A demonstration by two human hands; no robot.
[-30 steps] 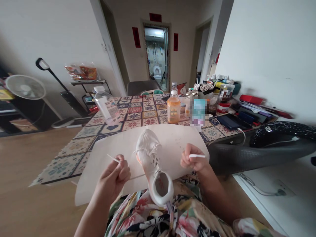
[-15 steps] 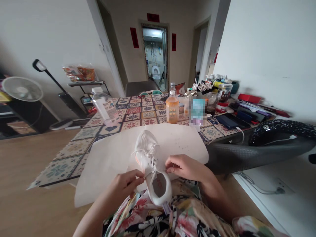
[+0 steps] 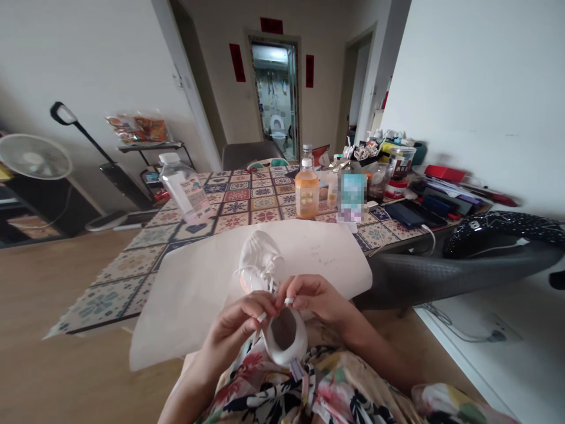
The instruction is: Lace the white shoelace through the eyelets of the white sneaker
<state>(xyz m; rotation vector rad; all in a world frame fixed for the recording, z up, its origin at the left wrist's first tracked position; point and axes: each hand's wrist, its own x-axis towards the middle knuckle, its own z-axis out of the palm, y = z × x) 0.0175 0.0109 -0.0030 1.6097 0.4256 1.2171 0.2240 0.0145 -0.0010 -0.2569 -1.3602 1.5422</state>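
Lacing step: left hand [image 3: 236, 321] and right hand [image 3: 315, 297], fingers pinched shut on the shoelace ends [image 3: 288, 301] above the white sneaker [image 3: 265, 277], likely crossing them next.

Light: soft, even daylight, bright room.
Shadows: faint.
Edges: wide-angle bending of walls.
Blur: pixelated patch [image 3: 352, 197] on table [image 3: 132, 259].

Carton [image 3: 352, 198] label at centre is blurred out; hands cover the shoe [image 3: 260, 259] laces; fan [image 3: 30, 158] cut off left.
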